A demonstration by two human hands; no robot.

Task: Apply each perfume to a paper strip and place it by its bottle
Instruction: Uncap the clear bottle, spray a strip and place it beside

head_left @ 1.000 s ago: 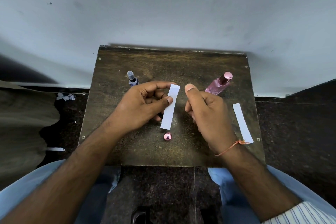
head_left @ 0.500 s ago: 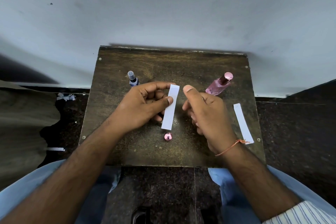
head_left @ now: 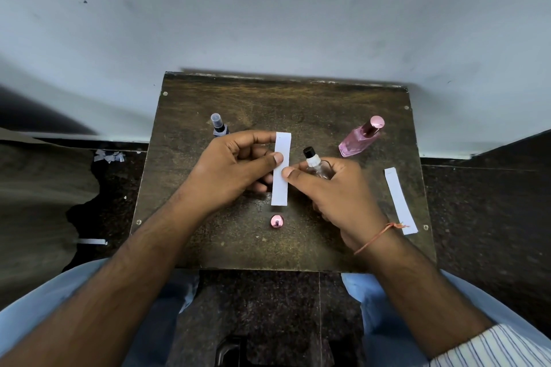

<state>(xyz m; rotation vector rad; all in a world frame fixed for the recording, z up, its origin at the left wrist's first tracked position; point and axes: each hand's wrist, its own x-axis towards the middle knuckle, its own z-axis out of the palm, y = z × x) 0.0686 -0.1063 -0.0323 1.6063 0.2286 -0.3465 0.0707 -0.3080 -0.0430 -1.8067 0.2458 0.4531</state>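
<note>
Since the earlier frames the right hand (head_left: 337, 191) has turned and tipped forward, so the small clear bottle (head_left: 317, 165) it grips, hidden before, now shows with its black nozzle aimed left at the strip, and the right thumb has closed in beside the left thumb on the paper. The left hand has barely shifted.

The dark wooden table (head_left: 313, 98) stands against a pale wall. Over its middle, the left hand (head_left: 229, 170) pinches the white paper strip (head_left: 281, 170) between thumb and forefinger, the strip held lengthwise, far end up. The right hand is curled round the clear bottle while its thumb tip touches the strip's right edge.

At far right a pink bottle (head_left: 359, 140) leans, capped, with a second strip (head_left: 399, 199) lying near it at the right edge. At far left stands a dark spray bottle (head_left: 219, 125) with a clear cap. A small pink cap (head_left: 276, 221) lies near the strip's near end.

The strip looks light and floppy, likely to bend or flutter; a pinch near mid-length, as now, should steady it and keep fingers off the end to be wetted. The clear bottle seems to be smooth glass, so probably slippery and breakable, best wrapped round its body with the nozzle left free.
</note>
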